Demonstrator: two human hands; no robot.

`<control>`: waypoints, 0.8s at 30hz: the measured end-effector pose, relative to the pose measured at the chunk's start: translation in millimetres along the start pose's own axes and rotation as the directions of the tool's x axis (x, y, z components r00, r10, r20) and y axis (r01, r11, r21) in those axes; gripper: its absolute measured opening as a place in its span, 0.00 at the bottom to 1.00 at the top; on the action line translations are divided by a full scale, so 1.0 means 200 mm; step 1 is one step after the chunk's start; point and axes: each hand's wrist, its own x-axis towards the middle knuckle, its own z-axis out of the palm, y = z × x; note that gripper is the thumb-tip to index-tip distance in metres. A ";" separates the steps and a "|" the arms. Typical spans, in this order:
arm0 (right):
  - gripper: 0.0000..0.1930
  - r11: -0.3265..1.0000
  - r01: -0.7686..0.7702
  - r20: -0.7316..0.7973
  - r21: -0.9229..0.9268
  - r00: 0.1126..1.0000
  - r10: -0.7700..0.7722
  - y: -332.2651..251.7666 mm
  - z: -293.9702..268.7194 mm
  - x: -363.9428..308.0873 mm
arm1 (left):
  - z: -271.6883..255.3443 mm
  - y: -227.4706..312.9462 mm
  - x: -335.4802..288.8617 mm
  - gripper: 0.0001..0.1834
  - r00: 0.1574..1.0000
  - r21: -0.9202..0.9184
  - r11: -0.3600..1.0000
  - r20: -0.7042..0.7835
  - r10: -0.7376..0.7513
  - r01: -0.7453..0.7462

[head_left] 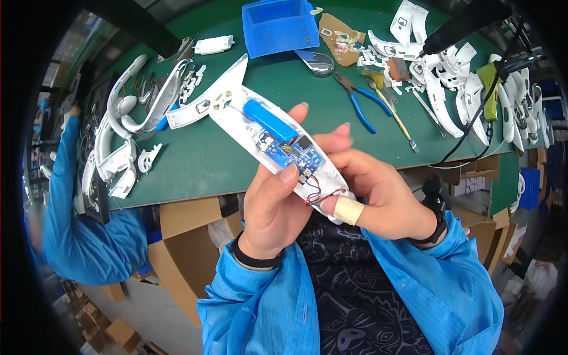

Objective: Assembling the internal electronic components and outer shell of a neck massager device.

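Held up above the near edge of the bench is a white curved plastic housing [232, 122], its inside turned up. It carries a blue cylindrical battery [269, 120] and a blue circuit board [300, 158], with thin red, blue and dark wires [315, 192] at the lower end. My left hand [271, 198] grips the housing from the left, thumb at the edge of the board. Around the lower right end my right hand [378, 192] is closed, its taped thumb [348, 209] pressing beside the wires. The undersides of both hands' grips are partly hidden.
On the green bench stand a blue bin [280, 29] and blue-handled pliers [362, 103], with a yellow-handled brush [395, 115] beside them. White plastic shells [441, 100] pile up at right, others [115, 139] at left. A co-worker's blue sleeve [62, 195] shows at left. An open cardboard box [186, 254] stands below.
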 end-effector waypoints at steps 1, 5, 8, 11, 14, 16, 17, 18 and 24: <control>0.20 0.988 0.110 -0.096 -0.109 0.988 -0.121 0.03 0.02 0.00 | 0.00 -0.02 0.00 0.41 0.999 -0.040 0.998 -0.029 0.044 -0.046; 0.25 0.407 0.317 -0.028 -0.857 0.760 -0.650 -0.03 0.03 0.00 | 0.00 -0.01 0.01 0.37 0.994 -0.202 0.976 -0.090 0.068 -0.085; 0.21 0.120 0.397 0.183 -0.910 0.644 -0.742 -0.05 -0.03 0.01 | 0.01 0.01 0.01 0.35 0.994 -0.292 0.955 -0.109 0.025 -0.056; 0.19 0.024 0.425 0.292 -0.905 0.662 -0.690 -0.08 -0.03 0.03 | 0.03 0.02 -0.01 0.37 0.989 -0.242 0.970 -0.131 -0.070 0.036; 0.15 -0.107 0.452 0.389 -0.885 0.595 -0.704 -0.09 -0.04 0.07 | 0.03 0.01 -0.01 0.38 0.992 -0.264 0.964 -0.111 -0.054 0.023; 0.13 -0.084 0.457 0.380 -0.886 0.609 -0.696 -0.12 -0.05 0.05 | 0.02 0.01 -0.01 0.38 0.994 -0.298 0.955 -0.103 -0.046 0.013; 0.12 -0.083 0.470 0.385 -0.879 0.596 -0.705 -0.12 -0.05 0.06 | 0.02 0.01 -0.01 0.39 0.995 -0.331 0.944 -0.093 -0.043 0.010; 0.12 -0.084 0.473 0.388 -0.877 0.595 -0.704 -0.11 -0.05 0.06 | 0.02 0.01 -0.02 0.39 0.995 -0.331 0.944 -0.094 -0.039 0.006; 0.13 0.005 0.471 0.326 -0.882 0.618 -0.715 -0.09 -0.03 0.07 | 0.03 0.03 -0.02 0.39 0.993 -0.239 0.969 -0.076 -0.090 0.070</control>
